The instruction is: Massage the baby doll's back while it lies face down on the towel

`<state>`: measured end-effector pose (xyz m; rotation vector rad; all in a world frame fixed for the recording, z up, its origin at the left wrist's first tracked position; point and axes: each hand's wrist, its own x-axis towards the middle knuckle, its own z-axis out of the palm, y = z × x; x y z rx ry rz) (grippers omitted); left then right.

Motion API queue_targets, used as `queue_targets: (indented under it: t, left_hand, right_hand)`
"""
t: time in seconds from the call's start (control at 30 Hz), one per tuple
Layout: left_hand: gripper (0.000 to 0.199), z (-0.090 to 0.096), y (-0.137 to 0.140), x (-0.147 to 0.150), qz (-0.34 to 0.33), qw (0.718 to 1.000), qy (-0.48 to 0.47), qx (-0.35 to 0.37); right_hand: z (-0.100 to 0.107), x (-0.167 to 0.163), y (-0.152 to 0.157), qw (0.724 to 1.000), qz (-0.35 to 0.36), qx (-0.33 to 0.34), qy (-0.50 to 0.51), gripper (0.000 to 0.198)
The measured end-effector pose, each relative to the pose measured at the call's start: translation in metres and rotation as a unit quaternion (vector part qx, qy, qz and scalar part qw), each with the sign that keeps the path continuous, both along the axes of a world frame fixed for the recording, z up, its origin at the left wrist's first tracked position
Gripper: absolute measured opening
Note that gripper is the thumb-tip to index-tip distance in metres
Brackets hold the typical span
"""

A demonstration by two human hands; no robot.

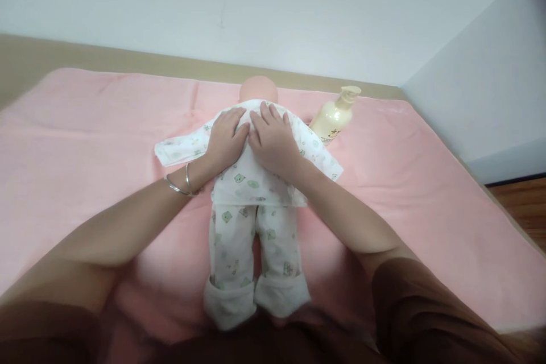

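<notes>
A baby doll (259, 90) lies stretched out on a pink blanket, its smooth head pointing away from me and its face not showing. It wears a white top (251, 182) with green prints and matching trousers (232, 244) with turned-up cuffs. My left hand (227, 137) rests flat on the left upper part of the top, fingers extended. On the right upper part lies my right hand (273, 139), also flat with its fingers a little spread. The thumbs almost meet at the middle. Neither hand grasps anything.
A pale yellow pump bottle (333, 118) leans or lies beside the doll's right-hand sleeve. The pink blanket (106, 119) covers a beige surface (25, 57). Behind it rises a white wall (128, 5), and wooden flooring (520, 205) shows at the far right.
</notes>
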<state>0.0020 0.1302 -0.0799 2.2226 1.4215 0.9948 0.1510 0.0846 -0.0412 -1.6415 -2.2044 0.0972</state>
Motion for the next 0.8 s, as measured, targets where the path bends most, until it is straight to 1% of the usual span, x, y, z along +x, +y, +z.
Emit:
queue_targets:
  t: [0.1,0.2,0.3,0.37,0.5,0.57,0.67,0.73,0.8]
  left_hand:
    - [0.051,0.001,-0.001,0.0,-0.01,1.0,-0.013,0.002]
    - [0.05,0.001,-0.001,0.001,-0.002,1.0,-0.016,-0.001]
    - [0.052,-0.002,0.001,0.001,0.008,1.0,-0.013,-0.004]
    - [0.053,-0.004,0.003,0.0,0.007,1.0,-0.01,-0.004]
    - [0.052,-0.004,0.002,0.001,0.012,1.0,-0.011,-0.006]
    - [0.052,-0.003,0.001,0.001,0.011,1.0,-0.01,-0.002]
    - [0.052,-0.003,0.001,0.001,0.009,1.0,-0.01,0.01]
    - [0.05,-0.006,0.003,0.001,0.005,1.0,-0.006,0.019]
    - [0.049,-0.011,0.004,0.0,-0.009,0.999,0.008,0.032]
  right_hand:
    - [0.004,-0.001,-0.003,1.0,0.005,0.017,0.007,0.052]
    - [0.006,-0.001,-0.004,0.999,-0.001,0.033,0.009,0.056]
    - [0.005,0.0,-0.002,1.0,-0.005,-0.001,-0.013,0.053]
    - [0.008,0.004,0.0,1.0,-0.006,-0.008,-0.025,0.051]
    - [0.016,0.008,0.0,0.999,-0.021,0.033,-0.011,0.054]
    - [0.013,0.005,-0.002,0.999,-0.015,0.034,-0.008,0.053]
    - [0.001,-0.006,-0.008,1.0,0.002,0.013,-0.016,0.052]
    - [-0.003,-0.015,-0.016,1.0,0.009,0.008,-0.024,0.053]
    - [-0.002,-0.024,-0.026,0.999,0.032,0.013,-0.041,0.058]
